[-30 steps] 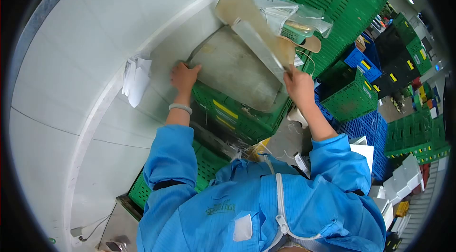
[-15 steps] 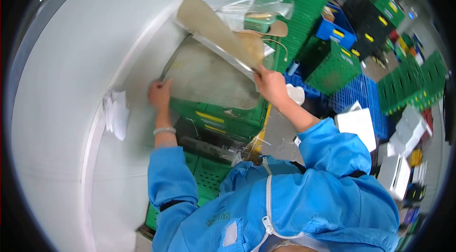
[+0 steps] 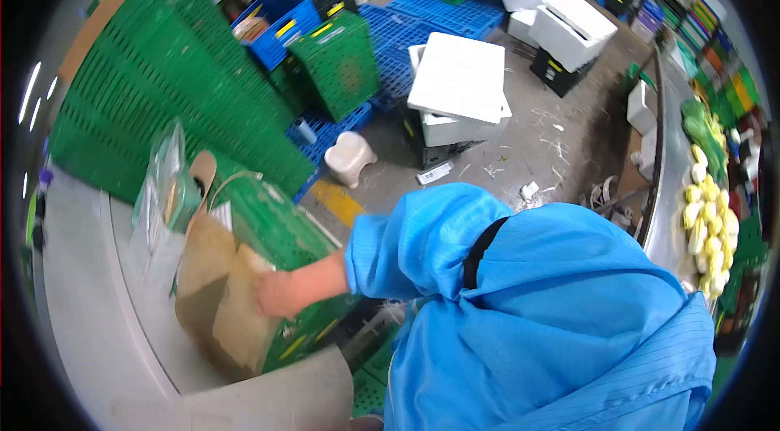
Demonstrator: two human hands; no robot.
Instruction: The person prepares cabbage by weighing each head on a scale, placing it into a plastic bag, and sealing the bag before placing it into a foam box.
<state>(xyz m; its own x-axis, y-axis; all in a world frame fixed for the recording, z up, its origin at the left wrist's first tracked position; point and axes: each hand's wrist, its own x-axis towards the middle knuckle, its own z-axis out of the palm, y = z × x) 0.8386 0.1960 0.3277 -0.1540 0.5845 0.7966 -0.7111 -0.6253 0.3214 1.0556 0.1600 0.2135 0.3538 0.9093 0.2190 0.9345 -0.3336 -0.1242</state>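
My right hand (image 3: 279, 294) is blurred, with its fingers curled at the right edge of a brown cardboard sheet (image 3: 199, 268). The sheet lies on a green plastic crate (image 3: 272, 224), partly in shadow. Across the bottom of the view stretches a greyish-beige flexible sheet (image 3: 301, 390), tilted up with a curved edge. Only a sliver of skin, apparently my left hand (image 3: 367, 424), shows beside it at the bottom edge; its fingers are hidden.
Beyond the cardboard stand a clear plastic bag (image 3: 166, 187) and tall green crates (image 3: 162, 98). A white stool (image 3: 349, 156) and white foam boxes (image 3: 459, 77) are on the floor. At right, a metal table (image 3: 670, 163) carries pale yellow vegetables (image 3: 708, 224).
My view has swung to the right. My right hand has left the stiff beige sheet and is now at the brown cardboard. My left hand has dropped almost out of view.
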